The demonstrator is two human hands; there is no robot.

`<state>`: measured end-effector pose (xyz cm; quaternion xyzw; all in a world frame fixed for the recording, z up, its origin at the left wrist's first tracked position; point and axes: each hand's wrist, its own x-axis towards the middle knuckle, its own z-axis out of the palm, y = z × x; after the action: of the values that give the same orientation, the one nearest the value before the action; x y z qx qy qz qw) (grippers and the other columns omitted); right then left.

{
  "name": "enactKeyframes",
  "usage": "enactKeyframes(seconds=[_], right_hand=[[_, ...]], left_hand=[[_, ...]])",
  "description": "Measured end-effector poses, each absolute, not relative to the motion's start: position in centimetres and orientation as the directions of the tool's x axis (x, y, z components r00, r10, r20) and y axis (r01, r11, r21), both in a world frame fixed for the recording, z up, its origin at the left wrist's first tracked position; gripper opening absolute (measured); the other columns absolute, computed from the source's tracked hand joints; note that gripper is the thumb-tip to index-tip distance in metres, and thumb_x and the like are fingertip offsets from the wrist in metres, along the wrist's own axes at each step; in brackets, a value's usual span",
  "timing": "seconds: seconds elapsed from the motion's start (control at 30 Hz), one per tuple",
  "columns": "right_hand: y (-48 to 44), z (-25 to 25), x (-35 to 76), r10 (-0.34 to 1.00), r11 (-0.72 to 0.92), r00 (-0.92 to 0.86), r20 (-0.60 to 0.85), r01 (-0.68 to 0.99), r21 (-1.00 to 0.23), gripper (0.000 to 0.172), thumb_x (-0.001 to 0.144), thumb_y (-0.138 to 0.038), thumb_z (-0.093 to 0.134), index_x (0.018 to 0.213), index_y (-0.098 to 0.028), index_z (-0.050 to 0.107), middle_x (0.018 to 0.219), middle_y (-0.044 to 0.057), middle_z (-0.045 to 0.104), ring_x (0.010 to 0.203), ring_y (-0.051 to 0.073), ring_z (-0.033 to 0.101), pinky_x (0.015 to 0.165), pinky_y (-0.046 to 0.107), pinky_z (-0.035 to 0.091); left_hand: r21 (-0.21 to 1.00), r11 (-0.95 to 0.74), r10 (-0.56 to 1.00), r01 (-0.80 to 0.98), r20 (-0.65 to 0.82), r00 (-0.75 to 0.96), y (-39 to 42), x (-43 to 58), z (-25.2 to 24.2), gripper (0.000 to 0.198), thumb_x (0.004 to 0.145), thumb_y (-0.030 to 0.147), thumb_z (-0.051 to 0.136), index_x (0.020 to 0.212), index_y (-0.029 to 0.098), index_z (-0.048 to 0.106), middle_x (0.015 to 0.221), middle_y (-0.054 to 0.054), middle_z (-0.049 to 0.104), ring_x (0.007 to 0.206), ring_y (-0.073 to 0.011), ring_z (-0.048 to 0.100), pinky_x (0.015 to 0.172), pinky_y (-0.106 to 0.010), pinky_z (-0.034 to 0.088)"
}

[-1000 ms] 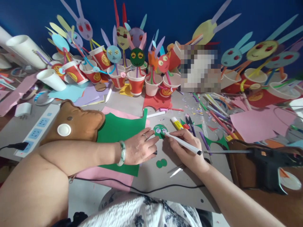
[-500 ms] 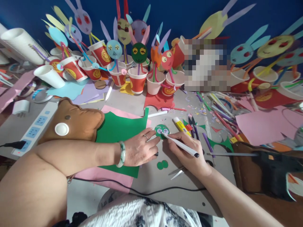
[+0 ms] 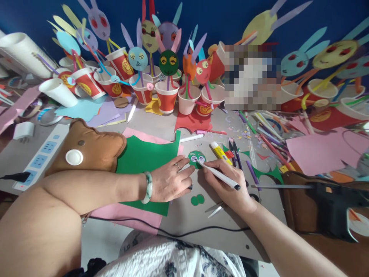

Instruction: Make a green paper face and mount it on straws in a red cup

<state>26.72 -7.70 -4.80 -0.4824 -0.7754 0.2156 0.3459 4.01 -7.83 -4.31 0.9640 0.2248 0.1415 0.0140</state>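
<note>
A green paper disc (image 3: 197, 159) with two white drawn eyes lies on the table. My right hand (image 3: 227, 181) grips a white marker pen (image 3: 223, 177), its tip on the disc between the eyes. My left hand (image 3: 173, 179) lies open, palm down, its fingertips at the disc's left edge and its palm over a green paper sheet (image 3: 144, 154). Two small green paper circles (image 3: 197, 199) lie below the disc. Scissors (image 3: 215, 209) rest beside my right hand, partly hidden by it.
Paper cups with paper rabbit heads, one a dark green face (image 3: 168, 62), line the back. A glue stick (image 3: 220, 152) and pens lie right of the disc. A hot glue gun (image 3: 334, 204) is at the right; a power strip (image 3: 43, 157) and brown pouch (image 3: 92, 148) sit left.
The marker pen has shifted very slightly left and up with my right hand. My left hand stays at the disc; the whole view has tilted a little.
</note>
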Motion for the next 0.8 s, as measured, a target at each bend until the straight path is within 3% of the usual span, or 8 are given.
enactKeyframes(seconds=[0.8], right_hand=[[-7.80,-5.06,26.96,0.895,0.446,-0.301,0.329,0.609,-0.656,0.006,0.088,-0.021,0.065,0.094,-0.022,0.063,0.078,-0.001,0.071,0.063,0.012,0.066,0.059,0.022,0.050]], left_hand=[[0.065,-0.895,0.442,0.441,0.269,0.856,-7.91,3.99,-4.39,0.027,0.095,0.036,0.055,0.098,0.015,0.072,0.124,-0.013,0.064,0.122,-0.0325,0.056,0.113,-0.050,0.038]])
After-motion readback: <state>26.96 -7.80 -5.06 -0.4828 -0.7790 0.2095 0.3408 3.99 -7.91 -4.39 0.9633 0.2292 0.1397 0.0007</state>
